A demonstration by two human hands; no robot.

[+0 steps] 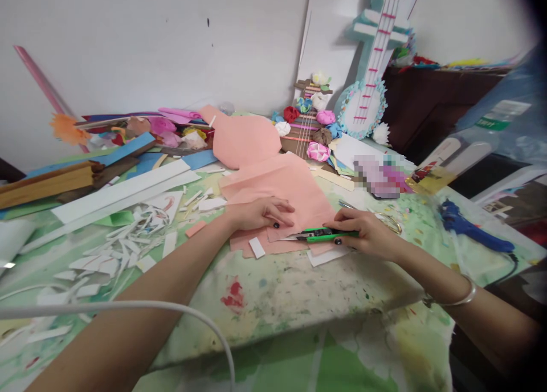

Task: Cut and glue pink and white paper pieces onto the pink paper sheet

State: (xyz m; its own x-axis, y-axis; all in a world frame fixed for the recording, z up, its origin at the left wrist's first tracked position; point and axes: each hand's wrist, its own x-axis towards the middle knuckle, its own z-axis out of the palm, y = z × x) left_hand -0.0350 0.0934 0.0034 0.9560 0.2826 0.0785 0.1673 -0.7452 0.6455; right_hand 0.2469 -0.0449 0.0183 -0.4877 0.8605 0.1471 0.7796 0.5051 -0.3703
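Note:
A sheet of salmon-pink paper (282,184) lies on the table in front of me. My left hand (260,214) rests on it, fingers stretched out and lying flat. In my right hand (367,231) is a green utility knife (327,234), gripped by its handle. The blade points left, close to the sheet's near edge and just right of my left fingertips. A small white piece (257,247) lies by that edge, and a white strip (327,256) sticks out below the knife. Behind the sheet is a pink lute-shaped cutout (248,140).
White foam-board scraps (123,246) and long white strips (123,201) cover the left side. A blue glue gun (472,227) and a plastic bottle (465,144) are at the right. Paper flowers and a decorated turquoise instrument model (363,104) stand behind. A white cable (171,305) crosses the foreground.

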